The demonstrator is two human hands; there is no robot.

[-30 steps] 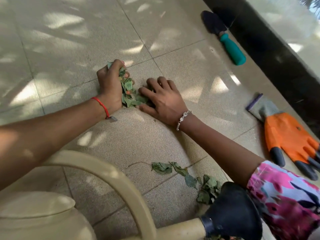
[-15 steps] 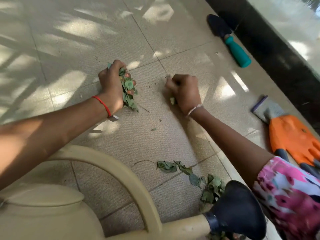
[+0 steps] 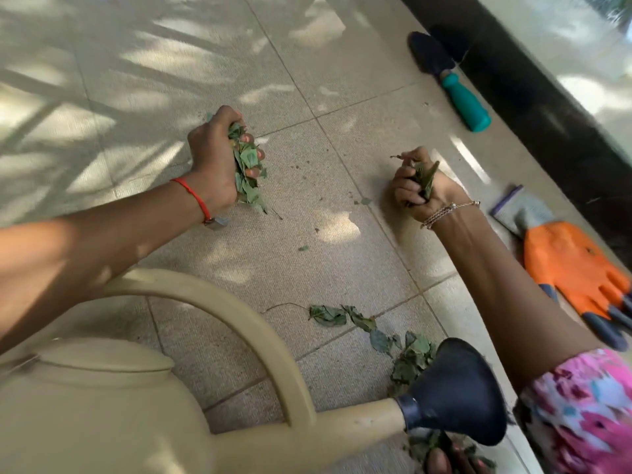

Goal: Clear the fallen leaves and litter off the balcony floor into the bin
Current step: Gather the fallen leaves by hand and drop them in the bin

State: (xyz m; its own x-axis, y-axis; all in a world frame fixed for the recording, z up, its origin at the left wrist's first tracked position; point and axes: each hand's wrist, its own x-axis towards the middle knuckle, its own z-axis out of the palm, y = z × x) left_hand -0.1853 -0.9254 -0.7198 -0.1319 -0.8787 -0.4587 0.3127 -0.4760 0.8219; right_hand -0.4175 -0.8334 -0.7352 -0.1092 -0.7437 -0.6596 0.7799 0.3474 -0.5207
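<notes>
A: Nearest the camera: beige watering can [image 3: 102, 405] fills bottom left; arched handle over it; spout runs right to a black rose head [image 3: 455, 391].
B: Anything loose down there?
A: Yes; trail of green leaves on the floor [image 3: 369, 330], from a thin stem near the handle across the tile joint to the rose head; some continue under it; more leaves at the bottom edge by what look like toes, blurred, can't say more.
B: Hands?
A: Left hand [image 3: 215, 159] clenched into a fist round a thick bunch of leaves [image 3: 248, 176]; fingers [image 3: 254, 155] curled fully closed on it; leaf ends hang out below the palm, close to the tile floor [image 3: 307, 206]; red thread on that wrist.
B: Right?
A: Right hand [image 3: 422, 186] also closed tight; holds a smaller clump of leaves [image 3: 424, 176], one stem poking out the top; chain bracelet at the wrist; floral sleeve at the frame's lower right.
B: Hands together?
A: No; well apart; a few leaf crumbs [image 3: 303, 248] on the tile between them.
B: Further out?
A: Orange glove [image 3: 567, 265] with grey cuff lies flat at right, just beyond the right forearm; beyond that a trowel with teal handle [image 3: 465, 104] lies beside the dark kerb [image 3: 533, 83].
B: Bin?
A: Not in view.
</notes>
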